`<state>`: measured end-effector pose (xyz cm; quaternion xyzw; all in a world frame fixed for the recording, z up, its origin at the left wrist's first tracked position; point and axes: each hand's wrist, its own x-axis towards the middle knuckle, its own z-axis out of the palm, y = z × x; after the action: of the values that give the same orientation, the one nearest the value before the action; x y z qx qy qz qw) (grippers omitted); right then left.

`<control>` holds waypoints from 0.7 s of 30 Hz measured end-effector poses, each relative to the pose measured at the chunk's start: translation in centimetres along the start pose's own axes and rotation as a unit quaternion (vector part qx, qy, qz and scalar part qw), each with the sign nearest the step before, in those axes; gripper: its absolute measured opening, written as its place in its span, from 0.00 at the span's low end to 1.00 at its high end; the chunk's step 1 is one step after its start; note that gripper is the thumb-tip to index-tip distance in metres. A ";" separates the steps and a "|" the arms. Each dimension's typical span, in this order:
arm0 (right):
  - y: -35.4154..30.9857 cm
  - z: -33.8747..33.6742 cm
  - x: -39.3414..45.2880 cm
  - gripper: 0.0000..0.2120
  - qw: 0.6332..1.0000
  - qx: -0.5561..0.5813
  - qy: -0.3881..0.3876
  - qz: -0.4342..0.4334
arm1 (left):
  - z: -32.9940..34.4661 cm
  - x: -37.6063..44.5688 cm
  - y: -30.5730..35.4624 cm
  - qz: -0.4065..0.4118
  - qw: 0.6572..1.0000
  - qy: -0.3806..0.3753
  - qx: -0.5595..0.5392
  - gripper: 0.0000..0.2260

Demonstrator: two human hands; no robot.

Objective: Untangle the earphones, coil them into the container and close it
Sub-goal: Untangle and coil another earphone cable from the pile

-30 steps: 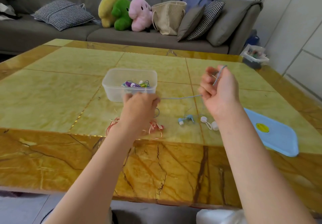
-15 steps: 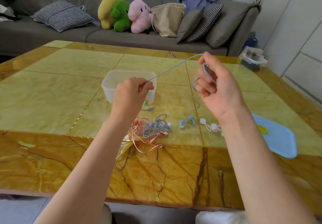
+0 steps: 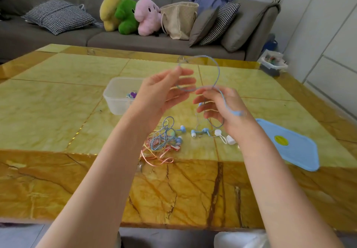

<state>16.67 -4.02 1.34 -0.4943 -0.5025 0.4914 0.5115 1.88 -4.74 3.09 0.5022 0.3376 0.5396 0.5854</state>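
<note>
We see two bare arms reach out over a yellow table (image 3: 58, 101). On the table near us sits a messy pile of cords (image 3: 162, 141), pink, blue and yellow all mixed up. At 3 o'clock from the pile lie blue buds (image 3: 195, 132) and then white buds (image 3: 225, 137). Further out at 3 o'clock lies the blue lid (image 3: 293, 143), flat on the table, well apart from the box.

Above the pile, both hands are up in the air. The right hand (image 3: 222, 108) has its fingers bent, and its finger and thumb pinch a blue cord (image 3: 218, 70). The cord makes a big loop up at 12 o'clock from that hand and comes back down to the left hand (image 3: 164, 91). The left hand has fairly straight fingers, and the cord touches its fingertips. It is blurry, so we cannot tell if that hand pinches the cord. More of the blue cord hangs down under the right hand to the blue buds.

At 9 o'clock from the left hand is the clear box (image 3: 117, 97). It is open, and we see some purple buds inside.

Far back is a grey sofa (image 3: 154, 39) with three soft toys (image 3: 131, 14), a bag (image 3: 179, 20) and pillows.
</note>
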 end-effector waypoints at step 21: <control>-1.2 -3.5 -0.8 0.12 0.989 -0.115 -0.058 -0.067 | 3.0 0.0 -1.8 -0.043 0.990 -0.083 0.102 0.14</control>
<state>20.15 -4.90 2.45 -0.4855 -0.6168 0.4227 0.4530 5.22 -5.24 2.21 0.5872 0.3625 0.4332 0.5798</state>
